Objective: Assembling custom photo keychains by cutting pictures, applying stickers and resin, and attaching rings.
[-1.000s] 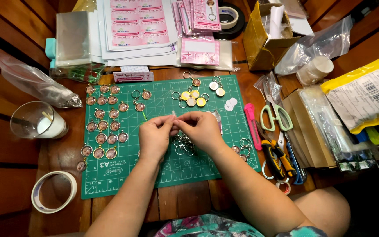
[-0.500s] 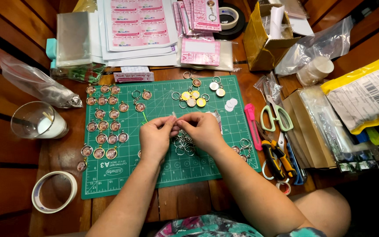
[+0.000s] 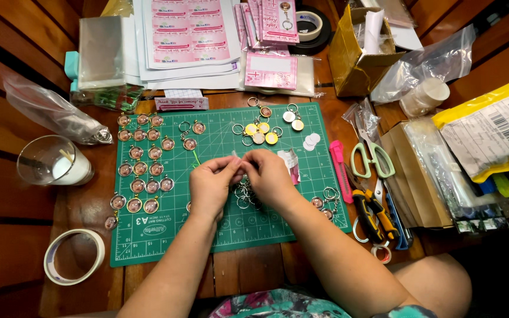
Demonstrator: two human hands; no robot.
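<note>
Barely shifted, left hand [image 3: 210, 182] and right hand [image 3: 269, 175] pinched together on small part [image 3: 237, 159], over rings [image 3: 245, 194]

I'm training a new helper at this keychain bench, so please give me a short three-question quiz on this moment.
1. True or false: both hands meet over the green cutting mat.
2. Which lies just right of the mat's edge? A) pink utility knife B) glass cup C) tape roll
3. What lies heaped beneath the left hand and right hand?

Key:
1. True.
2. A, the pink utility knife.
3. A small pile of metal key rings.
</note>
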